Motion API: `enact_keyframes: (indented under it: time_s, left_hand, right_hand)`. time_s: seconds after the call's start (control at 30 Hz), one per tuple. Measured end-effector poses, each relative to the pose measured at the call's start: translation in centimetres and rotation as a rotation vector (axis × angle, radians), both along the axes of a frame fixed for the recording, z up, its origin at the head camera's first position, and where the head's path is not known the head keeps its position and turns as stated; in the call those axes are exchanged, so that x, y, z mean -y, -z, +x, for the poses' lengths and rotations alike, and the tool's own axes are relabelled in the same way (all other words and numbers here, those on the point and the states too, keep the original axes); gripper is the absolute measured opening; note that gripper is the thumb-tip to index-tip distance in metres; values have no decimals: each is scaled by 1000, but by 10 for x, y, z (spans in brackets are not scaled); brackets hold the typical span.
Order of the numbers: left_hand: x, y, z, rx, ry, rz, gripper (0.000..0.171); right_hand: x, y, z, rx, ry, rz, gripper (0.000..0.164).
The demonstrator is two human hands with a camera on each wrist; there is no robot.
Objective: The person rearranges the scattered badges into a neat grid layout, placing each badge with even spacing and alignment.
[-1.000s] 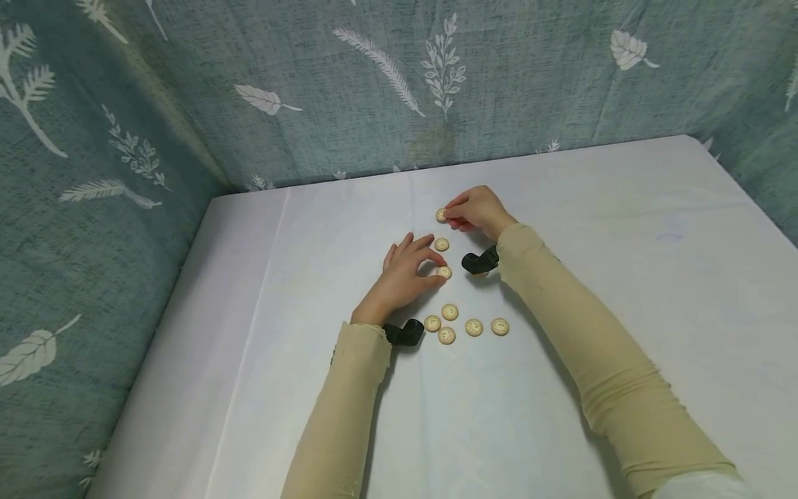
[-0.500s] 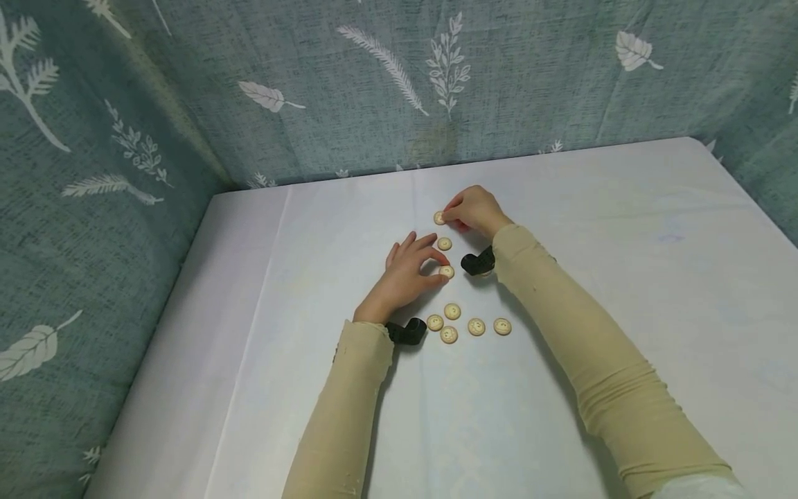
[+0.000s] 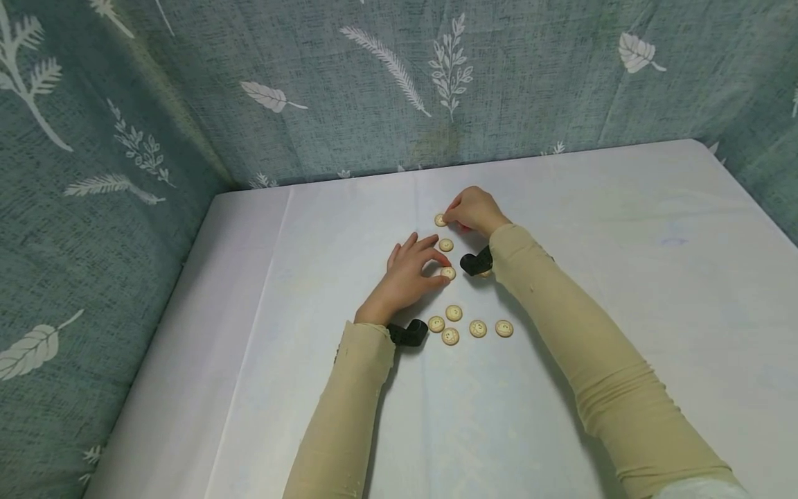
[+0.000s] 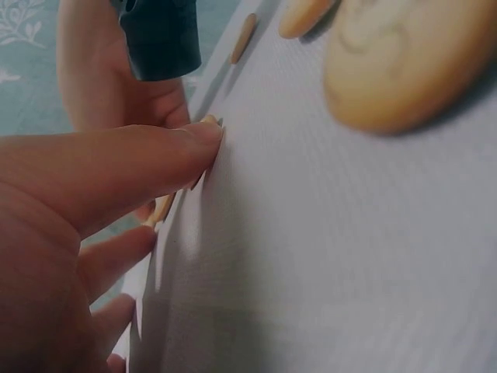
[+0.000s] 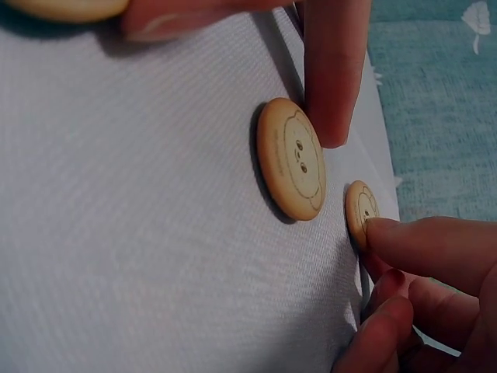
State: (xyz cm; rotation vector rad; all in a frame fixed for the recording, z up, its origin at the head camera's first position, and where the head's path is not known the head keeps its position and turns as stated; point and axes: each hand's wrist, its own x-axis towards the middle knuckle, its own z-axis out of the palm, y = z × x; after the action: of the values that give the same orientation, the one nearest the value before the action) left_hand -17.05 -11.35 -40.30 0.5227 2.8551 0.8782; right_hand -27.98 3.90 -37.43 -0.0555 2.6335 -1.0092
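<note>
Pale wooden buttons with a small engraved face lie on a white cloth. At the far end of a short column, my right hand (image 3: pixel 476 210) pinches one button (image 5: pixel 359 214) between thumb and forefinger, flat against the cloth. My left hand (image 3: pixel 404 277) holds the nearest button of that column (image 3: pixel 448 274) by its edge, thumb and forefinger curled round it, other fingers spread. Between the two hands sits a middle button (image 5: pixel 291 159), with a left fingertip beside it in the right wrist view. The left wrist view shows the left thumb (image 4: pixel 178 151) low over the cloth.
Several more buttons (image 3: pixel 477 328) are scattered on the near side of the hands. Another button (image 3: pixel 485 274) is partly hidden beneath the black wrist camera (image 3: pixel 476 262) on the right arm. Green leaf-patterned fabric (image 3: pixel 349 90) rises behind the white table (image 3: pixel 561 194).
The right hand has shifted its button slightly nearer and to the left, toward the middle button. The left hand keeps its place on its button. The head view has shifted slightly.
</note>
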Motion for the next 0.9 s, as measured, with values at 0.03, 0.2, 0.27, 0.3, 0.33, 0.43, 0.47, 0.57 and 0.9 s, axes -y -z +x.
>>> enact_keyframes:
  time_s: [0.03, 0.2, 0.27, 0.3, 0.33, 0.43, 0.47, 0.57, 0.9]
  left_hand:
    - [0, 0, 0, 0, -1, 0, 18]
    - [0, 0, 0, 2, -3, 4, 18]
    - [0, 0, 0, 6, -4, 5, 18]
    - [0, -1, 0, 9, -4, 3, 19]
    - [0, -1, 0, 11, -4, 4, 19]
    - [0, -1, 0, 9, -1, 1, 19]
    - [0, -1, 0, 8, 0, 1, 19]
    - [0, -2, 0, 4, -1, 2, 19]
    - [0, -1, 0, 13, -7, -5, 19]
  right_hand:
    - [0, 0, 0, -5, -1, 2, 16]
    - [1, -1, 0, -11, -3, 8, 16]
    - [0, -1, 0, -14, -4, 14, 16]
    - [0, 0, 0, -17, -4, 19, 16]
    - [0, 0, 0, -21, -7, 22, 16]
    - [0, 0, 1, -29, -6, 27, 17]
    - [0, 0, 1, -32, -7, 27, 17]
    - [-1, 0, 0, -22, -3, 17, 18]
    - [-11, 0, -1, 105, -17, -213, 30]
